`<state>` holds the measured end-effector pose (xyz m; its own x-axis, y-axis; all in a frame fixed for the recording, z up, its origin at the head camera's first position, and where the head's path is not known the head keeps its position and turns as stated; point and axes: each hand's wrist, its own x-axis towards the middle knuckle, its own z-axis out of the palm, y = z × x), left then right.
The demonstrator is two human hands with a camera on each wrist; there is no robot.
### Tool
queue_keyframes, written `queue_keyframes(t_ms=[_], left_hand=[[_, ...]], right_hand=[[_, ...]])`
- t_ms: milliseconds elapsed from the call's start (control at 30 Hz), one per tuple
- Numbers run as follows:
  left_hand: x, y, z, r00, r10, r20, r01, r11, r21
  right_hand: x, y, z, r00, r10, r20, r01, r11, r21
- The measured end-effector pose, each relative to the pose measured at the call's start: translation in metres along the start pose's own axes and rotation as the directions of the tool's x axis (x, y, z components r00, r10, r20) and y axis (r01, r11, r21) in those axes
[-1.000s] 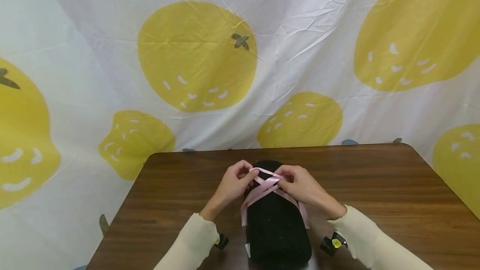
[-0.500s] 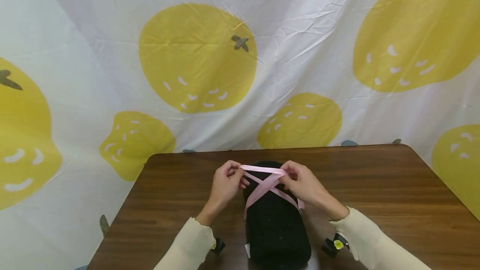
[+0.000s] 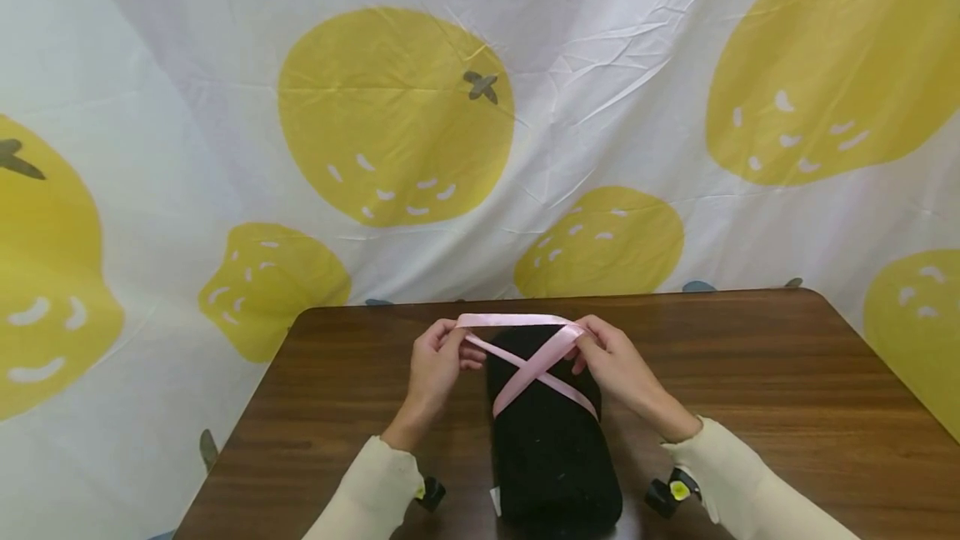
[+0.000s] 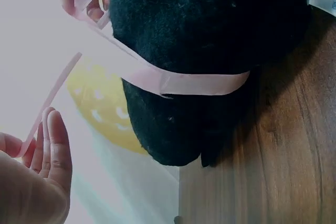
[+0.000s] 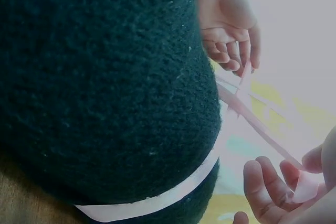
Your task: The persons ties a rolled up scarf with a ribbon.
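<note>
A black, fuzzy, oblong cloth-covered thing (image 3: 555,457) lies lengthwise on the table, a pink satin ribbon (image 3: 542,360) wrapped round it. On its top the ribbon crosses in an X towards the far end. My left hand (image 3: 433,361) pinches one strand between thumb and fingers, left of the black thing. On the other side, my right hand (image 3: 618,365) pinches the ribbon near the far right. One length spans the gap between both hands, raised over the far end. In the left wrist view, the ribbon (image 4: 205,84) lies flat against the black side.
The brown wood-grain table (image 3: 750,373) extends to both sides. Behind it hangs a white curtain (image 3: 600,107) with yellow fruit prints. A small white tag (image 3: 496,501) sticks out at the black thing's near left. Black wrist devices (image 3: 660,497) hang below both sleeves.
Both hands have moved apart, the left one farther, drawing out the ribbon between them. The ribbon ends that hung at both sides of the black thing no longer show there.
</note>
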<state>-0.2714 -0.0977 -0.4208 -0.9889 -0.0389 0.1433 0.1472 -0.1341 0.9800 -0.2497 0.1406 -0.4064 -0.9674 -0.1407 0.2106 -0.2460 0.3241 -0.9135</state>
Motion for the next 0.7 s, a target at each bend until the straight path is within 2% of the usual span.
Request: queue_keyframes(t_ms=[100, 233, 467, 700], left_hand=[[0.005, -0.006, -0.004, 1.000, -0.007, -0.009, 0.007, 1.000, -0.024], [0.005, -0.002, -0.008, 1.000, -0.023, -0.018, 0.022, 0.999, -0.033], [0.007, -0.003, -0.015, 0.998, -0.015, -0.067, 0.010, 0.997, -0.075], [0.009, -0.005, -0.022, 0.991, -0.035, -0.131, 0.021, 0.994, -0.107]], right_hand=[[0.005, 0.012, 0.000, 1.000, 0.006, -0.022, -0.006, 1.000, 0.001], [0.006, 0.011, -0.001, 0.998, 0.019, -0.052, -0.019, 1.000, 0.003], [0.005, 0.009, -0.005, 0.995, -0.001, -0.095, 0.001, 1.000, -0.002], [0.005, 0.008, -0.012, 0.994, -0.025, -0.104, 0.033, 0.997, 0.075]])
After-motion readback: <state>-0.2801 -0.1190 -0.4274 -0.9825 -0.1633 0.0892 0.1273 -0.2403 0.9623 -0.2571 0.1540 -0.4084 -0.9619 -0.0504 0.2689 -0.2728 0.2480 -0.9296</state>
